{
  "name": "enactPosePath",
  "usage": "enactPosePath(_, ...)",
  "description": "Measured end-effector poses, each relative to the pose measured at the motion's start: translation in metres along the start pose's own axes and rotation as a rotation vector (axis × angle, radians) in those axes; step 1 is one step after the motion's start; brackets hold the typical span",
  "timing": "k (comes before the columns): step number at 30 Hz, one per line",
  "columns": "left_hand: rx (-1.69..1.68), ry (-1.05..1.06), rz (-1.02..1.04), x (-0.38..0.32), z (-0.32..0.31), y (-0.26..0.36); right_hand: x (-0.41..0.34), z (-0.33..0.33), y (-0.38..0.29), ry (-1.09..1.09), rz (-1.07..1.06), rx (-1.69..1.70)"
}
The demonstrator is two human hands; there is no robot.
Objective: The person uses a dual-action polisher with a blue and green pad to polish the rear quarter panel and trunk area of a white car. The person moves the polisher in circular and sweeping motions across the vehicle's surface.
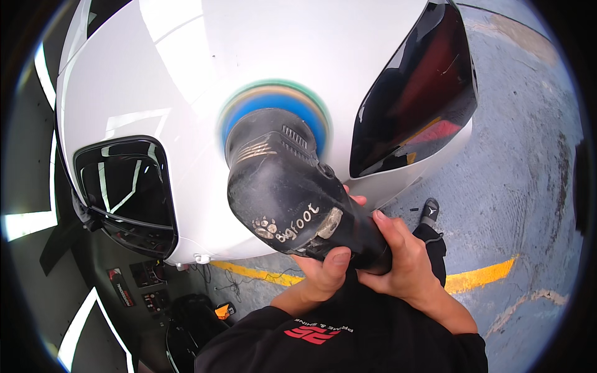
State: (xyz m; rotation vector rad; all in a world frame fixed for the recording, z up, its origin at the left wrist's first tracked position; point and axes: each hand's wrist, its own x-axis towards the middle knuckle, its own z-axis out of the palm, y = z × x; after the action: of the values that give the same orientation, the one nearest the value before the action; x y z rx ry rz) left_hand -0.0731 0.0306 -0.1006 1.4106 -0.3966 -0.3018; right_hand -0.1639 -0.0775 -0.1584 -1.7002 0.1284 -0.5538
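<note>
A black Bigfoot machine polisher spans the middle of the view, held in both hands. Its round pad, with blue, tan and green rings, lies against a white glossy car body panel. The pad's rim is blurred, as in motion. My left hand wraps the near left side of the housing, thumb on top. Around the rear handle end, my right hand closes from the right. Some fingertips show beyond the tool; the undersides of both grips are hidden.
Dark glass panels flank the polisher on the car, one at right and one at left. The blue-grey floor carries a yellow line. A thin cord lies there. A slippered foot stands at right.
</note>
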Motion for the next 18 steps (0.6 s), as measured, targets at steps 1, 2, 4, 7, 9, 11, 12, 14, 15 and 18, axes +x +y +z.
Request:
enactPosePath(1, -0.012, 0.008, -0.002, -0.001, 0.002, 0.0, -0.001, -0.001, 0.0, -0.006, 0.003, -0.003)
enactPosePath(2, -0.006, -0.004, -0.007, 0.0, 0.004, 0.001, -0.002, -0.001, 0.0, 0.009, 0.004, 0.003)
enactPosePath(4, 0.003, -0.028, -0.015, 0.004, 0.011, 0.004, -0.001, -0.003, 0.001, 0.038, 0.004, 0.011)
enactPosePath(7, -0.005, -0.052, -0.017, 0.013, 0.021, 0.007, 0.004, -0.009, -0.002, 0.065, 0.007, 0.008)
enactPosePath(9, 0.007, -0.065, -0.02, 0.016, 0.024, 0.008, 0.008, -0.013, -0.006, 0.089, -0.011, -0.009)
enactPosePath(11, -0.005, -0.059, -0.02, 0.017, 0.027, 0.008, 0.008, -0.014, -0.007, 0.101, -0.021, -0.017)
enactPosePath(12, -0.002, -0.061, -0.024, 0.016, 0.027, 0.009, 0.007, -0.015, -0.007, 0.102, -0.019, -0.017)
enactPosePath(14, 0.005, -0.065, -0.032, 0.015, 0.027, 0.009, 0.005, -0.015, -0.007, 0.101, -0.014, -0.021)
enactPosePath(15, 0.006, -0.069, -0.037, 0.014, 0.026, 0.008, 0.003, -0.015, -0.007, 0.1, -0.009, -0.025)
enactPosePath(18, -0.002, -0.071, -0.051, 0.009, 0.023, 0.007, -0.001, -0.014, -0.009, 0.093, -0.004, -0.027)
